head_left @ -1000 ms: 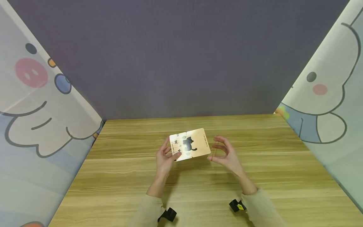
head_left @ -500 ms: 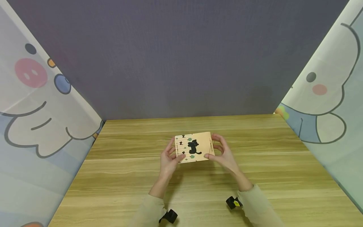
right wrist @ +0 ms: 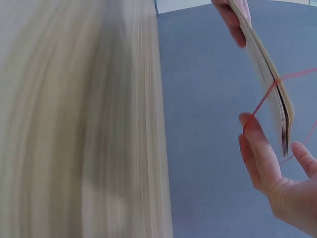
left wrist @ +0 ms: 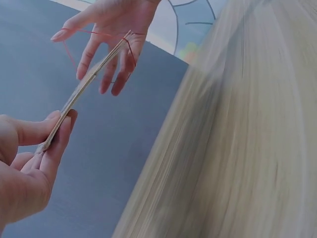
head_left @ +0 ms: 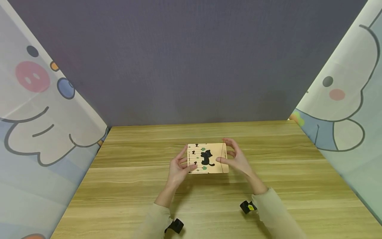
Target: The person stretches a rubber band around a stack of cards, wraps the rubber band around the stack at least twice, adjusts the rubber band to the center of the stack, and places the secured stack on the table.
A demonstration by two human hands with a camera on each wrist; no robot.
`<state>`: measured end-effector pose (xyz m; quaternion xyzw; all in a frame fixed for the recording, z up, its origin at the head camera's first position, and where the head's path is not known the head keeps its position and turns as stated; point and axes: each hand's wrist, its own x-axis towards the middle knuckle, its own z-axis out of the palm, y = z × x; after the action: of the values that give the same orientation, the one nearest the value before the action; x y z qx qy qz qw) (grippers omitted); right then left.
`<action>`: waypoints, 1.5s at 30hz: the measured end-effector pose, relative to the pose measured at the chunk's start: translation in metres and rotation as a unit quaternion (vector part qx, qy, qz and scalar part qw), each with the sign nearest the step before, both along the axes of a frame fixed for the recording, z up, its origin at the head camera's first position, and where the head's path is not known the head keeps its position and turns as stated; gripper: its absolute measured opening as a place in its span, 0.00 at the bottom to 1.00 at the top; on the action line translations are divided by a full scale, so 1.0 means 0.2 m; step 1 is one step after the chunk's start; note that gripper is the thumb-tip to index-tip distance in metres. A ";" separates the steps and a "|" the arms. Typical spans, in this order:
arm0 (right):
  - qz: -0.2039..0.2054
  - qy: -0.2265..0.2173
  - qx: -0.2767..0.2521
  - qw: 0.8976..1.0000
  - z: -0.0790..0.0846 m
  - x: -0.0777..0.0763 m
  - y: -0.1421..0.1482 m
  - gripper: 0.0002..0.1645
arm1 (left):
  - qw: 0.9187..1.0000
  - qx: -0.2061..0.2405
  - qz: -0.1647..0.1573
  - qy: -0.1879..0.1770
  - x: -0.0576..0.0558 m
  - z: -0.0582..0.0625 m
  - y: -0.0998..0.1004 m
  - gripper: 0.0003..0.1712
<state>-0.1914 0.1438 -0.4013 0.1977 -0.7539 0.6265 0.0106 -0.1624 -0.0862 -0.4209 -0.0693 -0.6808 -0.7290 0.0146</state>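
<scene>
My left hand [head_left: 177, 171] pinches the left end of a small cream notebook [head_left: 215, 151], its thumb on the cover. A black cat and thin lines with green shapes are printed there. In the left wrist view the notebook [left wrist: 90, 79] shows edge-on, held up off the table. A thin red rubber band [right wrist: 297, 75] is stretched over the spread thumb and fingers of my right hand [head_left: 238, 162] and crosses the notebook's right end. The right thumb lies in front of the cover; its fingers are partly hidden behind.
The wood-grain table [head_left: 125, 189] lies below both hands. A plain grey panel [head_left: 191, 66] stands along its back edge. Cartoon-printed sheets [head_left: 32, 139] rise on both sides. Black straps with small mounts [head_left: 176, 225] sit at the wrists.
The notebook has moved right and levelled out. My right hand has come in from beside it, so the rubber band now passes over its right end.
</scene>
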 end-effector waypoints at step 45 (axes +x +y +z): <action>0.067 -0.248 -0.094 0.962 0.28 -0.24 0.11 0.17 | 0.990 -0.032 -0.137 -0.008 0.09 0.09 0.00 0.46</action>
<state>-0.2401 0.1655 -0.3460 0.0844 -0.6553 0.7233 -0.2006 -0.1451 -0.0868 -0.4022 -0.1569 -0.6881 -0.7024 -0.0929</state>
